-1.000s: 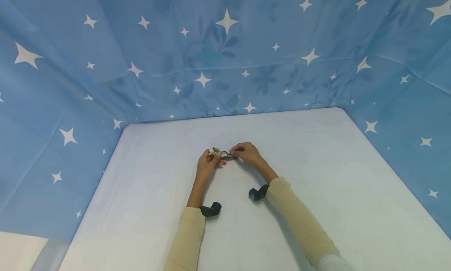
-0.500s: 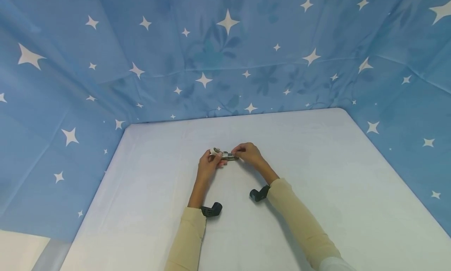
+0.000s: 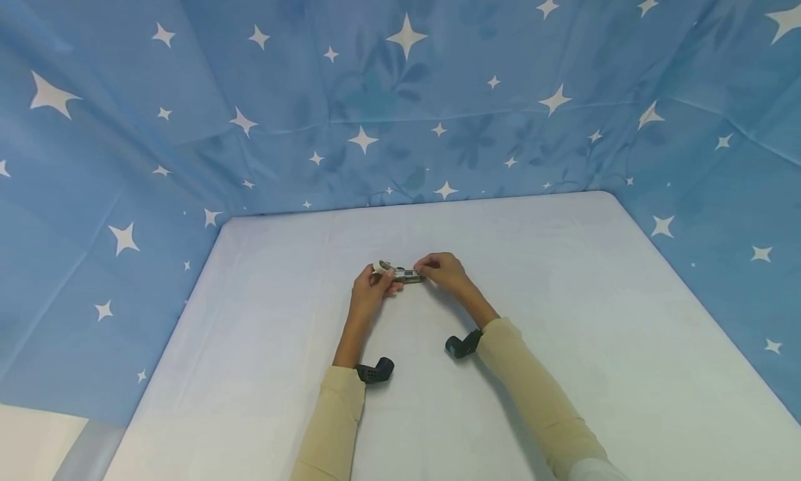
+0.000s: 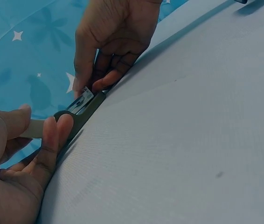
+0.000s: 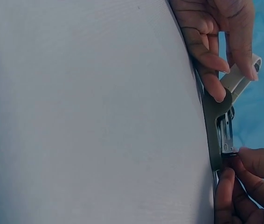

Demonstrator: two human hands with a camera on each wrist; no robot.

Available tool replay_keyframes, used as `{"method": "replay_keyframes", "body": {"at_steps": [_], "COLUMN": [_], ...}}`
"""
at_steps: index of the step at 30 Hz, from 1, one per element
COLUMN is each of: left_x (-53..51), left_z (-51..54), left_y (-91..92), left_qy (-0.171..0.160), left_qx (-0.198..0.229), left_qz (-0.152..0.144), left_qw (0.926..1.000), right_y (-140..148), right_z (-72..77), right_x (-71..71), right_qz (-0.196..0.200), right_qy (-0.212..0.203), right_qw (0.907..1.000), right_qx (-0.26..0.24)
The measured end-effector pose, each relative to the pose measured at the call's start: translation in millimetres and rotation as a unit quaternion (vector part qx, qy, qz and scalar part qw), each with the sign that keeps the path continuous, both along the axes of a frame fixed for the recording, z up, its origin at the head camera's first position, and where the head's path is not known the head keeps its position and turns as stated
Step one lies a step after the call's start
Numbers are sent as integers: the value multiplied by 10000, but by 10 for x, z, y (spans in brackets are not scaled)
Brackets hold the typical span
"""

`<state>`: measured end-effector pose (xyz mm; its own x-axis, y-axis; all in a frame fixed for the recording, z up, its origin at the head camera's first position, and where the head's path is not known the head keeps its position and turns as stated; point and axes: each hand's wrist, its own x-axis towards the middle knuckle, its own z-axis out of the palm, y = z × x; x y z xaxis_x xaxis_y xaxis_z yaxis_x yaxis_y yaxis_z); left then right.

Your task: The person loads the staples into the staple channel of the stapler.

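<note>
A small stapler (image 3: 408, 275) is held between both hands near the middle of the table, its pale top arm (image 5: 239, 80) swung up from the dark green base (image 5: 212, 135). My left hand (image 3: 366, 300) grips it at the hinge side, thumb on the pale arm and fingertips on the base. At the other end, my right hand (image 3: 443, 271) pinches the tip of the metal rail (image 5: 226, 137) between thumb and index finger. In the left wrist view, the rail (image 4: 80, 103) lies above the base (image 4: 86, 115); the right fingers partly cover its end.
A white cloth covers the table (image 3: 563, 293). Beyond its back edge and at both sides hangs a blue curtain (image 3: 281, 106) with white stars. Dark wrist cameras sit on the left wrist (image 3: 375, 371) and the right wrist (image 3: 463, 345).
My right hand has shifted slightly to the right, and a little more of the metal rail shows between the hands. My left hand keeps its grip almost in place.
</note>
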<state>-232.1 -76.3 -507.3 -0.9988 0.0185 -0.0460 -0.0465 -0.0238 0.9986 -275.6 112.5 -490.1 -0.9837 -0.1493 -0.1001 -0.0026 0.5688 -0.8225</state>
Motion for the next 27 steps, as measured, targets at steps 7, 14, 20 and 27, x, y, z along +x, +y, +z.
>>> {"method": "replay_keyframes", "body": {"at_steps": [7, 14, 20, 27], "left_x": [-8, -27, 12, -11], "left_z": [12, 34, 65, -15], "left_y": [4, 0, -13, -30], "left_qy": [5, -186, -121, 166], "left_qx": [-114, 144, 352, -102], "left_qz": [40, 2, -92, -145], "left_qw": [9999, 9997, 9993, 9997], "right_y": [53, 95, 124, 138], "right_z": [2, 13, -23, -9], "right_x": [6, 10, 21, 26], "right_qz": [113, 242, 486, 592], "right_qy": [94, -70, -175, -234], "right_qw": [9998, 9995, 9979, 9963], "right_qx": [-146, -209, -380, -579]}}
